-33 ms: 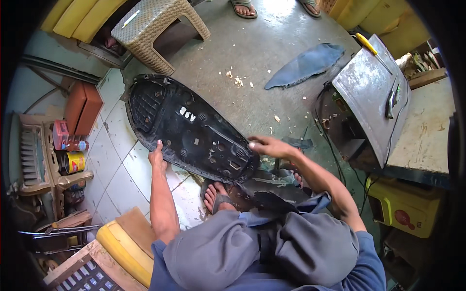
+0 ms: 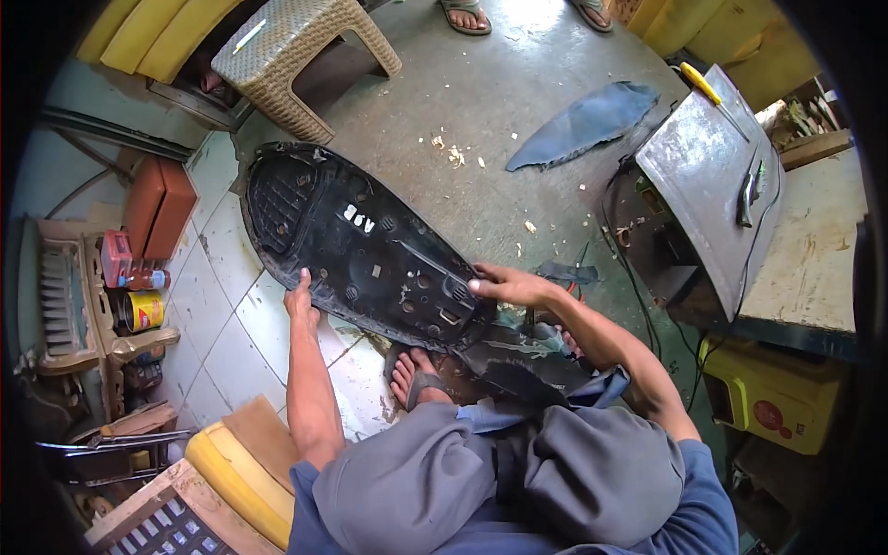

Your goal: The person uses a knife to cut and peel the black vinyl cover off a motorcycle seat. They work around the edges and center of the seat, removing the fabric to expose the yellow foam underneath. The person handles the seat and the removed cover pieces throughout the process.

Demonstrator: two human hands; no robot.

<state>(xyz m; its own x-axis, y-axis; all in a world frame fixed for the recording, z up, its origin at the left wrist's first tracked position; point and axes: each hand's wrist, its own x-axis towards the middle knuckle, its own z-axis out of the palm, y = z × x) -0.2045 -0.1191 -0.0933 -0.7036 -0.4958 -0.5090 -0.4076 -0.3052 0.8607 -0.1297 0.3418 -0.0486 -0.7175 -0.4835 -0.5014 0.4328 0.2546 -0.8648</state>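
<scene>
A long black motorcycle seat (image 2: pixel 356 250) is turned with its moulded plastic underside toward me; white lettering and several round rubber pads show on it. My left hand (image 2: pixel 302 301) grips its near left edge, thumb on top and fingers beneath. At the narrow right end, my right hand (image 2: pixel 504 282) holds the rim with its thumb over the edge; its other fingers are partly hidden. Below that end, dark torn covering material (image 2: pixel 523 365) lies across by my feet and knees. Under my right forearm, a bit of a red-handled tool (image 2: pixel 575 290) shows.
A woven-pattern stool (image 2: pixel 277 55) stands far left, with another person's sandalled feet (image 2: pixel 467 18) beyond. A blue-grey fabric piece (image 2: pixel 583 125) and scraps lie on the floor. At right, a metal-topped bench (image 2: pixel 703 166) bears a yellow-handled screwdriver (image 2: pixel 700 83). A yellow can (image 2: pixel 143 310) stands left.
My right hand has shifted slightly left and closed on the seat's narrow end, its thumb now over the rim. The red-handled tool has come into sight. My left hand keeps its place.
</scene>
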